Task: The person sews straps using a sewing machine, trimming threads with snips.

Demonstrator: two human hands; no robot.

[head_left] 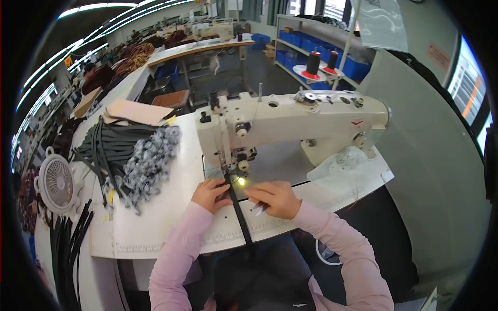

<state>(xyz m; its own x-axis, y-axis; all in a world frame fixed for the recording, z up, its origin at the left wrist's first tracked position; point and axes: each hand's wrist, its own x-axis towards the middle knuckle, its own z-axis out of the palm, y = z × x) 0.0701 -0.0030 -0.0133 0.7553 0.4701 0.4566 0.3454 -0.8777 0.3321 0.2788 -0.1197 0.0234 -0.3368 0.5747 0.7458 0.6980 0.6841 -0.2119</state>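
A long black strap (239,215) runs from under the presser foot of the white sewing machine (295,119) down over the table's front edge. My left hand (211,195) lies at the strap's left side, close to the needle area. Its fingertips and thumb press on the strap, with a gap between them. Just right of the strap, my right hand (277,199) is curled, its fingertips near the machine's lit lamp (241,181). Small thread snips (260,208) stick out below its fingers, mostly hidden by the palm.
On the left of the white table (155,228) lie a bundle of black straps (106,145) and a heap of grey-white fuzzy pieces (150,160). A small white fan (56,181) stands beyond them. Black thread cones (313,65) sit behind the machine. A pale cloth (345,161) lies at right.
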